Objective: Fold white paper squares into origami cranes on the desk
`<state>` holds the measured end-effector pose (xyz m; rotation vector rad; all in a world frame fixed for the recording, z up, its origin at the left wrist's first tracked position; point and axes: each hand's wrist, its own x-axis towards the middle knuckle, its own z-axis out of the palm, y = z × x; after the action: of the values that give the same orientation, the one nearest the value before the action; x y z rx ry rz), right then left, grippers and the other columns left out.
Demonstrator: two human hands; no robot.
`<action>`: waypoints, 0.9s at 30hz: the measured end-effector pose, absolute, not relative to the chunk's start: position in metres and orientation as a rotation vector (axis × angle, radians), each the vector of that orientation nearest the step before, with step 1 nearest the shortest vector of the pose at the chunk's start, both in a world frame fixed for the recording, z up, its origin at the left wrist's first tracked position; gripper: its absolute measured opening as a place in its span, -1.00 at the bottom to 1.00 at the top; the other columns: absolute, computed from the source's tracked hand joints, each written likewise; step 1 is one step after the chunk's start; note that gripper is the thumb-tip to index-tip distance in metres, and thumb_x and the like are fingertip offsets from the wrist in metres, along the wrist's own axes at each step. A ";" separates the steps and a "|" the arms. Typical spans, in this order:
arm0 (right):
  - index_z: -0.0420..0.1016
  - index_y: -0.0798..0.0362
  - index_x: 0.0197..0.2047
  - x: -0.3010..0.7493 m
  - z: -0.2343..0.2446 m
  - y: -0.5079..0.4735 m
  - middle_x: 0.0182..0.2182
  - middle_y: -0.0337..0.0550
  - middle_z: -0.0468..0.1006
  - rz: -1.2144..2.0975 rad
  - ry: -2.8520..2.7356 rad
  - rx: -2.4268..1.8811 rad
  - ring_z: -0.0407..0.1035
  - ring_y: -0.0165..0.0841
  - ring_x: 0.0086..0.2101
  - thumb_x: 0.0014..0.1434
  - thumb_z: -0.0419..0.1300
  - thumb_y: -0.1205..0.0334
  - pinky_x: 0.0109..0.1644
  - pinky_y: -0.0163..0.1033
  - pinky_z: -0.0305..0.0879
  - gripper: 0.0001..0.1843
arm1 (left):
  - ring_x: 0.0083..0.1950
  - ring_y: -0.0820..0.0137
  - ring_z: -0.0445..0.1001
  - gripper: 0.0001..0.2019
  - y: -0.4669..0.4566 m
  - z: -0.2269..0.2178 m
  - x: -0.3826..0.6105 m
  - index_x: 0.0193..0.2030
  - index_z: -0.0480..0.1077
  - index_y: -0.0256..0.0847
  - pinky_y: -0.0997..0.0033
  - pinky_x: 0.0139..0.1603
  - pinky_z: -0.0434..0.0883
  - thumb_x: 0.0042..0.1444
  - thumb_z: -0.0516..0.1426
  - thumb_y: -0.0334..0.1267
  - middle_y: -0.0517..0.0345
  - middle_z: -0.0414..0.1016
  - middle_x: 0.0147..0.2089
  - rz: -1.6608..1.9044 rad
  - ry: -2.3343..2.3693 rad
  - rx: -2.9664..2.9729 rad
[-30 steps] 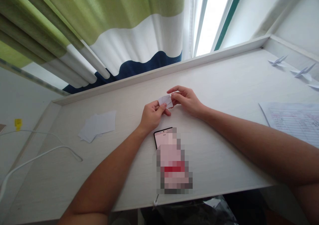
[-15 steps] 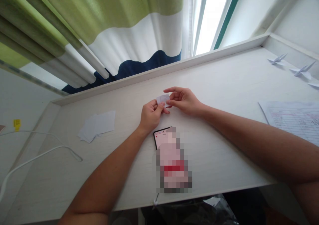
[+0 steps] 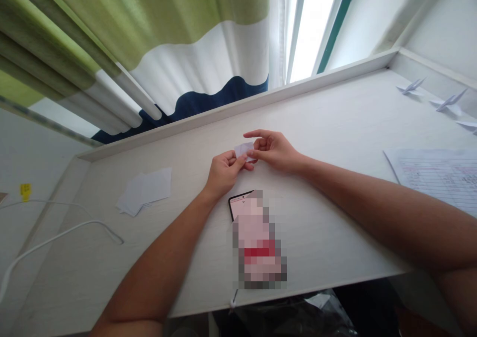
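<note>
A small folded piece of white paper (image 3: 243,149) is held just above the white desk (image 3: 335,128) between both hands. My left hand (image 3: 223,170) pinches its near left corner with thumb and fingers closed. My right hand (image 3: 274,149) grips its right side, index finger stretched over the top. A phone (image 3: 255,237) lies face up on the desk just in front of the hands, between my forearms.
A loose stack of white paper squares (image 3: 145,190) lies to the left. A white cable (image 3: 55,235) runs along the left edge. Lined sheets (image 3: 436,175) sit at the right, with folded paper cranes (image 3: 410,87) at the far right corner. A striped curtain hangs behind the desk.
The small paper has shifted slightly left and looks folded tighter between the fingers. Both hands stay in nearly the same place.
</note>
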<state>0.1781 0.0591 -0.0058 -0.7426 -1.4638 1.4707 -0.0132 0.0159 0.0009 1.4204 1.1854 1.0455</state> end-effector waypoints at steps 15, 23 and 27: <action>0.66 0.09 -0.26 0.178 -0.005 0.058 -0.40 -0.16 0.67 1.301 -1.482 -0.818 0.47 -0.37 -0.40 0.13 0.46 0.03 -0.31 -0.21 0.46 -0.71 | -0.25 0.17 0.67 -0.32 0.021 0.013 -0.017 -0.27 0.56 -0.24 0.21 -0.10 0.49 0.25 0.08 0.44 -0.09 0.71 -0.37 0.956 1.172 1.276; 0.62 0.05 -0.25 0.177 -0.007 0.059 -0.38 -0.17 0.67 1.246 -1.452 -0.768 0.49 -0.35 -0.38 0.15 0.47 0.00 -0.28 -0.18 0.47 -0.70 | -0.14 0.10 0.69 -0.51 0.017 0.007 -0.016 -0.31 0.48 -0.19 0.18 -0.04 0.49 0.27 0.13 0.25 -0.08 0.72 -0.38 1.041 1.173 1.300; 0.61 0.02 -0.25 0.176 -0.010 0.059 -0.38 -0.19 0.68 1.227 -1.437 -0.755 0.50 -0.33 -0.37 0.14 0.48 -0.02 -0.26 -0.16 0.48 -0.69 | -0.22 0.16 0.68 -0.57 0.015 0.008 -0.016 -0.28 0.50 -0.21 0.18 -0.11 0.49 0.33 0.06 0.12 -0.05 0.72 -0.36 1.073 1.140 1.316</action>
<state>0.1763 0.0593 -0.0097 -0.7549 -1.4372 1.2268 -0.0161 0.0145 0.0077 1.3162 1.1399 1.0732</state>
